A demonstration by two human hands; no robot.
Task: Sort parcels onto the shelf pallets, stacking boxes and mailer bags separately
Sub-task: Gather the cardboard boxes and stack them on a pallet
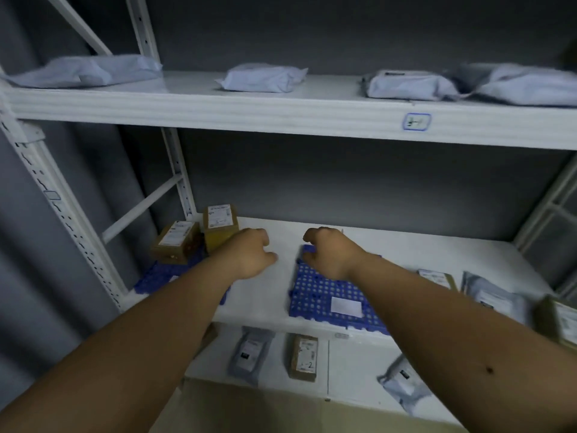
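Two brown cardboard boxes sit stacked just beyond our left hand, which hangs loosely curled and empty, while our right hand, also holding nothing, hovers over the blue perforated plastic pallet probably meant for mailer bags.

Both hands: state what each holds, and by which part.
Left hand: nothing, fingers loosely curled over bare shelf. Right hand: it rests at the blue pallet's far corner; a grip cannot be told.

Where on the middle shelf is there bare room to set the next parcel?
Most of the right blue pallet is bare, apart from its white label. A bare white strip separates the pallets. The left pallet's back holds two boxes; the shelf's right end is crowded.
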